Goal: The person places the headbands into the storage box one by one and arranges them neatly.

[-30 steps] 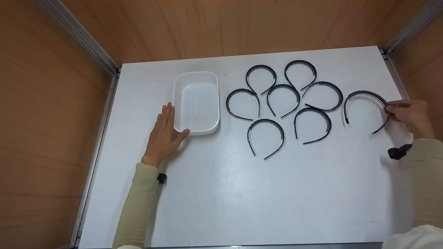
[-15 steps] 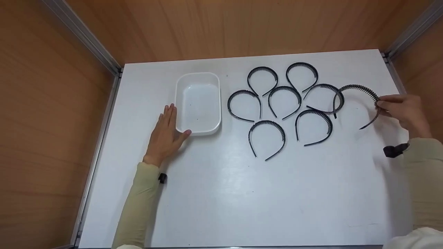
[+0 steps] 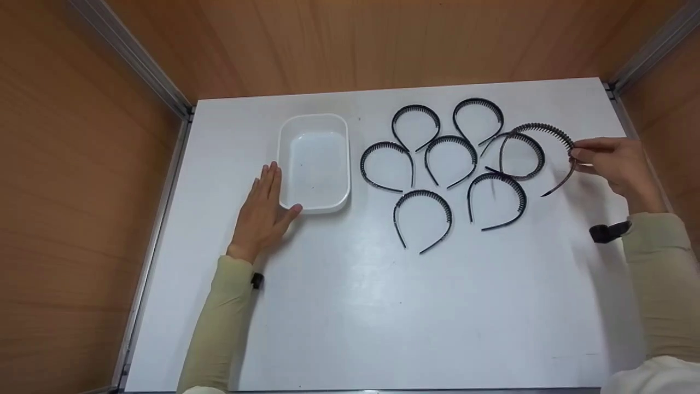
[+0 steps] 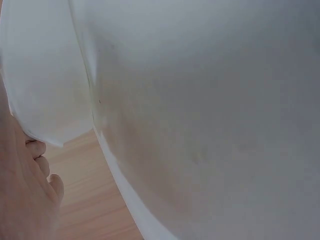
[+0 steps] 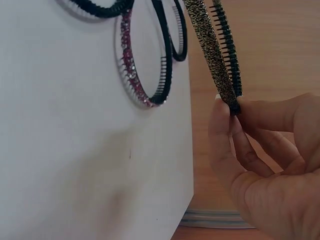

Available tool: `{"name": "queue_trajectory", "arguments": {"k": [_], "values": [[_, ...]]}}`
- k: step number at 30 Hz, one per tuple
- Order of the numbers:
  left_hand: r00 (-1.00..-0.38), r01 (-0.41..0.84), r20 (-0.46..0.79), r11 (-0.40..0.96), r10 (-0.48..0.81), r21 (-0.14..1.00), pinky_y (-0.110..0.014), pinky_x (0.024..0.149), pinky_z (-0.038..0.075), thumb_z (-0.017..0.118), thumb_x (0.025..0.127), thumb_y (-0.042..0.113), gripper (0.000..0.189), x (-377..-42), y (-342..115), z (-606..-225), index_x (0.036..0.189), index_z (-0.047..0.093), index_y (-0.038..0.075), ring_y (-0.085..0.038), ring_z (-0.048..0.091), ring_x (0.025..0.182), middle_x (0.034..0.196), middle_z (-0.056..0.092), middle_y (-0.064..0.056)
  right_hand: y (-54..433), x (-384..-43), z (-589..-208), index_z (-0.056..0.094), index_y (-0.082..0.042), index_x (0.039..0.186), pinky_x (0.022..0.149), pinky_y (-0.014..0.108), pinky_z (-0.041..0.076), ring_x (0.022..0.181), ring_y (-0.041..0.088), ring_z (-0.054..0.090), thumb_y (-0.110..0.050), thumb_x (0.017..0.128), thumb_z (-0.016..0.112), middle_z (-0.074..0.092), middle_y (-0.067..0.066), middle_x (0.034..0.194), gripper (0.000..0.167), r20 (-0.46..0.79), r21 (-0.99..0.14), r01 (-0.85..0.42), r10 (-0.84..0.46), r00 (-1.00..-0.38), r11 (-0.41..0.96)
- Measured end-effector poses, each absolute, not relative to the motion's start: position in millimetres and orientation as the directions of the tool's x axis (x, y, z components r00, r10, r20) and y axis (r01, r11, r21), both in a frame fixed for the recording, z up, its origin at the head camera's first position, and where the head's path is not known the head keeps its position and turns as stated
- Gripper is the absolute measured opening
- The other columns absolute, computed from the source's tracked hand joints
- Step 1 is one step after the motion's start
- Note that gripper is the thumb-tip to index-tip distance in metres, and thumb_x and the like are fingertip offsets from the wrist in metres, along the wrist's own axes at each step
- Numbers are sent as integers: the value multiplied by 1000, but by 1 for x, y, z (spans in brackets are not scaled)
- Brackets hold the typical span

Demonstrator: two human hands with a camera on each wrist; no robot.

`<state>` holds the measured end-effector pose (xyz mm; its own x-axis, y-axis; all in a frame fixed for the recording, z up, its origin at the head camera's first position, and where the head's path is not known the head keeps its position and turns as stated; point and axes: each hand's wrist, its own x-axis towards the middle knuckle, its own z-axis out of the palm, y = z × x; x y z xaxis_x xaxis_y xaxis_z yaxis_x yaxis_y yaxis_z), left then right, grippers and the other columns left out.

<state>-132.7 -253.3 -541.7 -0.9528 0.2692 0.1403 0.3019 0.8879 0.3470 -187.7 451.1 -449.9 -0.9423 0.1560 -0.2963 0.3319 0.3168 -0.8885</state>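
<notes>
Between thumb and fingers, my right hand [image 3: 618, 164] pinches one side of a toothed headband [image 3: 544, 127], which is raised and overlaps another headband [image 3: 541, 158] in the head view. The right wrist view shows the held headband's gold-speckled black band [image 5: 212, 47] and its row of dark teeth. My left hand [image 3: 257, 213] lies with straight fingers along the left side of a white plastic tub [image 3: 314, 210], thumb at its near corner. In the left wrist view, fingers of the left hand [image 4: 30, 180] touch the tub's wall [image 4: 50, 90].
Several black toothed headbands, such as the nearest headband [image 3: 449, 210] and the far right headband [image 3: 476, 100], lie right of the tub on the white table [image 3: 355, 317]. Wooden panels [image 3: 350, 44] close in the back and both sides.
My right hand has carried the pinched headband leftward from the table's right side, over another lying headband. The left hand stays beside the tub.
</notes>
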Motion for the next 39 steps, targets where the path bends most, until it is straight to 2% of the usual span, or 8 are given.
{"name": "queue_trajectory", "arguments": {"k": [8, 16, 20, 23, 29, 39], "values": [[-954, 299, 126, 888, 271, 350, -37, 138, 3, 47, 107, 65, 97, -134, -255, -544, 172, 4, 9, -21, 0, 168, 182, 3, -4, 422, -193, -442, 81, -13, 116, 79, 21, 66, 86, 4, 75, -7, 98, 76, 74, -12, 94, 19, -267, -897, 293, 123, -956, 331], [-953, 301, 128, 885, 273, 354, -37, 138, 4, 47, 106, 66, 98, -133, -256, -544, 172, 4, 8, -22, 1, 168, 182, 3, -5, 397, -195, -436, 79, -1, 121, 79, 23, 66, 89, 7, 74, -6, 96, 78, 74, -7, 100, 25, -214, -921, 226, 75, -974, 316], [-952, 304, 134, 884, 274, 354, -39, 138, 5, 48, 106, 66, 98, -133, -256, -544, 172, 6, 7, -24, 3, 169, 181, 5, -7, 386, -196, -434, 79, -2, 122, 78, 22, 66, 89, 6, 74, -6, 97, 78, 76, -9, 101, 25, -194, -923, 201, 55, -980, 330], [-953, 302, 128, 886, 274, 352, -39, 138, 6, 47, 106, 67, 99, -132, -256, -543, 172, 5, 6, -25, 4, 169, 181, 5, -8, 378, -196, -432, 79, 0, 121, 78, 23, 66, 88, 6, 76, -4, 96, 78, 78, -7, 100, 25, -181, -943, 183, 32, -983, 277], [-957, 291, 111, 893, 269, 344, -40, 138, 6, 45, 106, 70, 101, -132, -255, -543, 172, 3, 7, -25, 2, 169, 181, 4, -8, 357, -200, -430, 73, 14, 119, 77, 29, 67, 86, 15, 78, 5, 93, 78, 78, 5, 99, 28, -110, -989, 105, -49, -993, 100], [-958, 286, 96, 897, 270, 338, -41, 138, 5, 46, 107, 64, 98, -133, -253, -539, 172, 1, 7, -23, 0, 168, 181, 4, -9, 324, -210, -421, 74, 12, 121, 78, 29, 67, 87, 13, 79, -1, 94, 80, 78, 4, 101, 30, -112, -979, 97, -77, -991, 179]]}}
